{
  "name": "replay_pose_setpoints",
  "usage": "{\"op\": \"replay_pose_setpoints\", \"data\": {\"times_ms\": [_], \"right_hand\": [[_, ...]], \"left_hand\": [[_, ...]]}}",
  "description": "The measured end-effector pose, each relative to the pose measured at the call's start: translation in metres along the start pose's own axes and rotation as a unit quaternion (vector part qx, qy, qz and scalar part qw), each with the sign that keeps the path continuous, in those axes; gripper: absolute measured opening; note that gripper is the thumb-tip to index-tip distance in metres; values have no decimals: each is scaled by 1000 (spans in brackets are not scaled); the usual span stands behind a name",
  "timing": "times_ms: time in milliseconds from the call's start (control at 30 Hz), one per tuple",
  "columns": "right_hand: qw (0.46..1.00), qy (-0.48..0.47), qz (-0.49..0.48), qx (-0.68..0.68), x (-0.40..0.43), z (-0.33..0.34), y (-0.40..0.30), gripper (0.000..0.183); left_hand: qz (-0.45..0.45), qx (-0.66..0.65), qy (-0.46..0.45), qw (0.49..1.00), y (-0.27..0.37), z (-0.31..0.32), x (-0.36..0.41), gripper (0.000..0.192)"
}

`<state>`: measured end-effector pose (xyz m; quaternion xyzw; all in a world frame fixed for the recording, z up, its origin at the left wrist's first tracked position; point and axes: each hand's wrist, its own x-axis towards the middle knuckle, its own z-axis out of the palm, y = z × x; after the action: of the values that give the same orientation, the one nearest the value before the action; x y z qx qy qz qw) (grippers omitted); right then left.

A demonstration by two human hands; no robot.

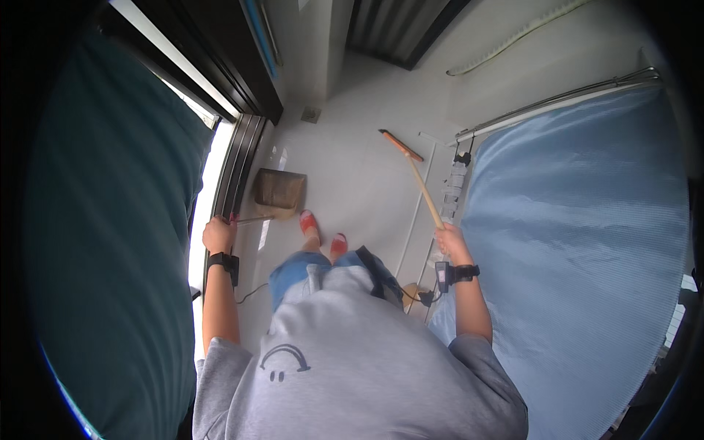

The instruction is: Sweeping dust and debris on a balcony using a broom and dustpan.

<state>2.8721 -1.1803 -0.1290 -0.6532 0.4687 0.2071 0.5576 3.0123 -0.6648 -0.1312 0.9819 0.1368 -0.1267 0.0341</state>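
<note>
My left hand (219, 235) is closed around the end of a dustpan's thin handle (256, 220), at the left beside the door track. The brown dustpan (280, 191) hangs or rests just left of my feet; whether it touches the floor I cannot tell. In my right hand (452, 242) is the pale wooden handle (424, 190) of a floor squeegee. Its orange head (401, 146) with a dark edge lies farther out, over the light floor. Both wrists wear black straps with small devices.
Dark sliding-door tracks (240, 159) and a green curtain (121, 236) line my left. Blue ribbed sheeting (577, 220) hangs from a metal rack (555, 104) on my right, with white rack bars (416, 203) near the floor. A floor drain (311, 114) lies ahead, before a dark-framed panel (401, 33).
</note>
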Motion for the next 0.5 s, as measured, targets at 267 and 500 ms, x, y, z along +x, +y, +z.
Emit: {"op": "replay_pose_setpoints", "data": {"times_ms": [267,500], "right_hand": [[983,78,-30,-165,51,7,75,14],[999,3,43,-25,-42,12,118,8]], "left_hand": [[61,-63,-3,996,-2,-1,-52,28],[156,-94,19,983,-12,-5,-67,18]]}}
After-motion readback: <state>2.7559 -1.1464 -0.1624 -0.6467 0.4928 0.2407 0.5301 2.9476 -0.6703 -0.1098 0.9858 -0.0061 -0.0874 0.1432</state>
